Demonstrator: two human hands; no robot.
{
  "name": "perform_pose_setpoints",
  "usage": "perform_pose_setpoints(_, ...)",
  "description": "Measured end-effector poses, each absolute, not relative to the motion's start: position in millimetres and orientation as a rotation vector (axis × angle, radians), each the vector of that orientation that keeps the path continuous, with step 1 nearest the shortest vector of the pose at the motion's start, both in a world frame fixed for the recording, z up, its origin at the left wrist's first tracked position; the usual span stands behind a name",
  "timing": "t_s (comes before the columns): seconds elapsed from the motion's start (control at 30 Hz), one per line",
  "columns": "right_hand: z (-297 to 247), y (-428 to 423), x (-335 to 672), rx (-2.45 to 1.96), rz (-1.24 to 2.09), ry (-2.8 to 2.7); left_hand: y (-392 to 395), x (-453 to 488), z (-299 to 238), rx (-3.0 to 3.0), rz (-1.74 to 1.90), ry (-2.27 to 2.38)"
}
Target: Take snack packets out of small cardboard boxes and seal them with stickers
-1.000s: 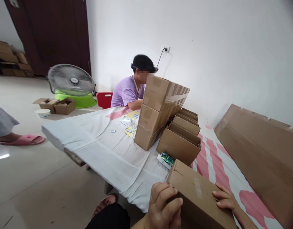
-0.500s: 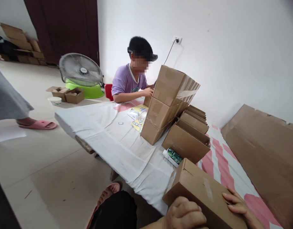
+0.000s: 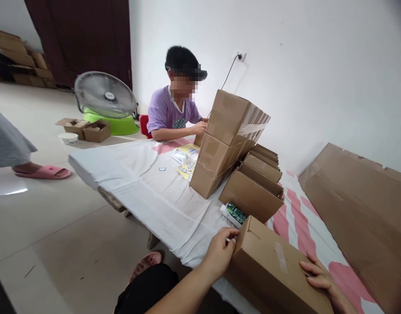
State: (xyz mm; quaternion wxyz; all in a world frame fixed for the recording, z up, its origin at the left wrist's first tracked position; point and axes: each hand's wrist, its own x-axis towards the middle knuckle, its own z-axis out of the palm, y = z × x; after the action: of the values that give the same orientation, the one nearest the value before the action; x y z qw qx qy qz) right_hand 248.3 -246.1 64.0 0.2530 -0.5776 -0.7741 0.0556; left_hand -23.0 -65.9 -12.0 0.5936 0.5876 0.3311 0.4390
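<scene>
A closed cardboard box (image 3: 282, 261) lies at the near edge of the table, with a strip of clear tape on its top. My left hand (image 3: 222, 248) is at the box's left end, thumb and fingers pinched together. A small pale bit shows between them, too small to name. On the far right side of the box's top lies my right hand (image 3: 320, 277), fingers spread over the cardboard and thumb hidden. Just behind the box, a green and white toothpaste-like tube (image 3: 233, 213) rests on the cloth.
Stacked cardboard boxes (image 3: 216, 144) stand mid-table, beside a row of open boxes (image 3: 253, 192). A large cardboard sheet (image 3: 357, 209) leans at the right. Across the table (image 3: 128, 174) sits a person in purple (image 3: 161, 109), near yellow sheets (image 3: 186, 171). A fan (image 3: 105, 96) stands behind.
My left hand has moved forward from the box's near side to its left end, and its fist has become a pinch. My right hand stays on the box.
</scene>
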Motion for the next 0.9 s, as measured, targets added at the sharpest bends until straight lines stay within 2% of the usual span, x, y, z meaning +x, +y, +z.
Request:
perform_pose_setpoints(0.4,38.5,-253.9,267.3,-1.599,0.47,-2.017,-66.4,-32.3,-8.2,1.48,0.956,0.817)
perform_pose_setpoints(0.53,48.9,-250.0,250.1,-1.563,0.507,-2.025,-70.0,-38.6,-5.6,1.584,1.158,0.513)
perform_pose_setpoints(0.63,63.3,-251.0,236.5,-1.578,0.53,-2.017,-71.4,-40.0,-5.9,1.756,1.177,0.212)
perform_pose_setpoints(0.77,76.3,-260.7,234.9,-1.628,0.613,-1.937,-72.3,-36.0,-7.1,1.801,1.139,0.133)
perform_pose_setpoints(0.9,52.8,-273.6,257.5,-1.79,0.501,-1.532,-72.9,-34.4,-6.8,1.787,1.178,0.142)
